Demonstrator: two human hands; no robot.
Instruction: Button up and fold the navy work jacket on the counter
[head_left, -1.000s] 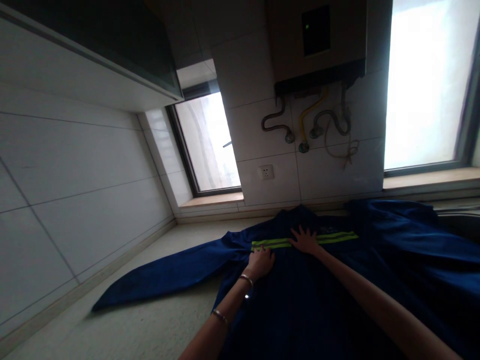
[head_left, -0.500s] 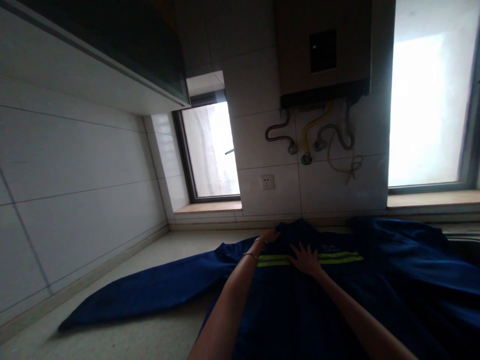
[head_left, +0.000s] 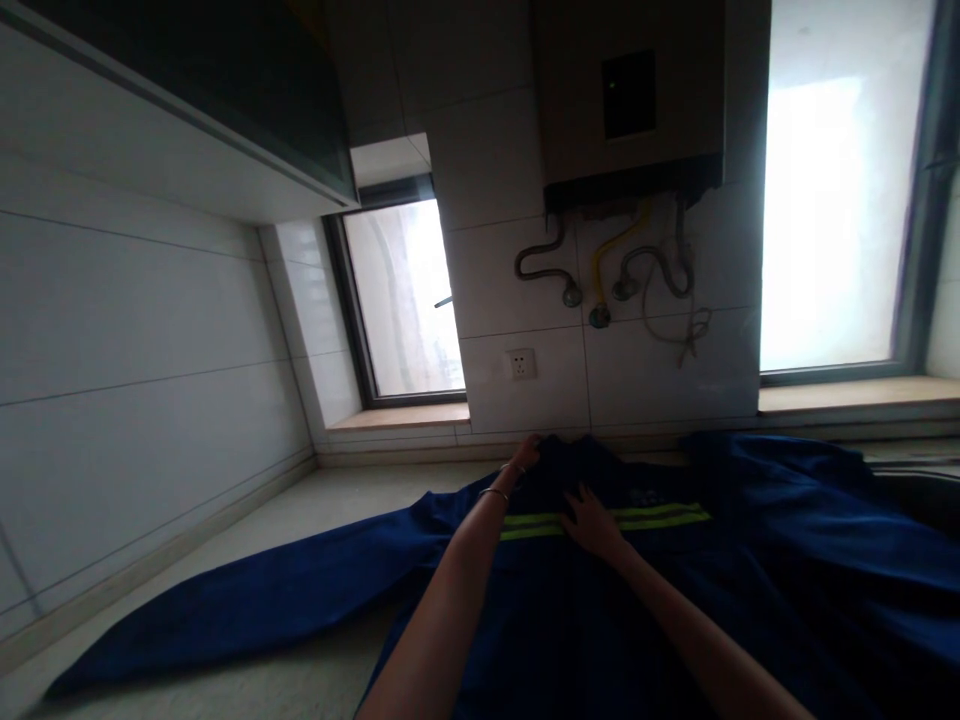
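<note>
The right hand (head_left: 592,526) lies spread on the dark blue cloth jacket (head_left: 555,610); I can't tell if the left hand (head_left: 528,453) grips its collar (head_left: 577,455).

Left hand (head_left: 529,453) extends past the palm-down right hand (head_left: 592,524).

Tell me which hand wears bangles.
The left hand, by the collar of the blue garment; the right hand, lying across the yellow-green stripes, wears none.
</note>
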